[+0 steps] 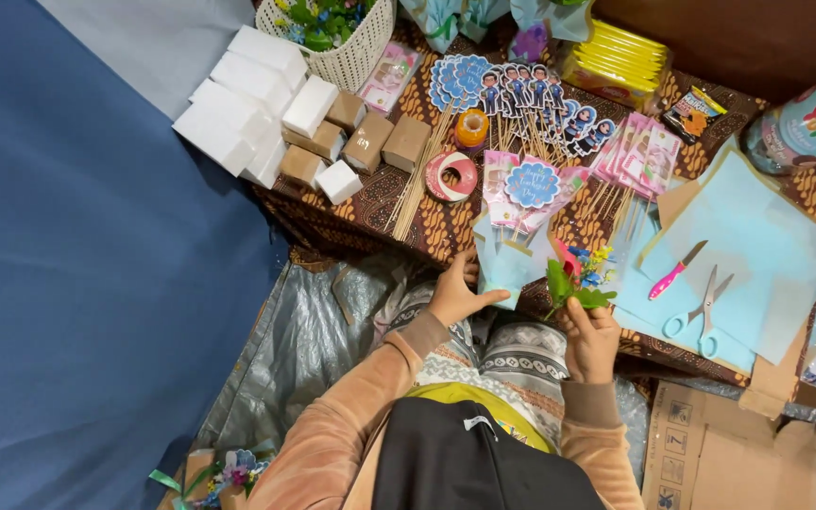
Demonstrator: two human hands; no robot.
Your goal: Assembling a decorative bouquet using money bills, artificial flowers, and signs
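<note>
My left hand (pixel 453 293) grips a small light blue paper-wrapped bouquet (pixel 510 257) from below; pink packets and a round blue scalloped topper (pixel 532 183) on a stick stand in it. My right hand (pixel 589 338) holds a small sprig of artificial flowers (pixel 576 280) with green leaves and red, blue and yellow blooms, just right of the bouquet. Both hands are over my lap, at the near edge of a low table with a brown patterned cloth (pixel 446 227).
On the table lie white and brown blocks (pixel 266 104), wooden skewers (pixel 419 175), tape rolls (pixel 451 176), cartoon figure toppers (pixel 521 90), pink packets (pixel 637 149), a white flower basket (pixel 337 33), light blue paper sheets (pixel 757 246), a pink cutter (pixel 674 271) and scissors (pixel 704 312). Cardboard (pixel 729 453) lies at lower right.
</note>
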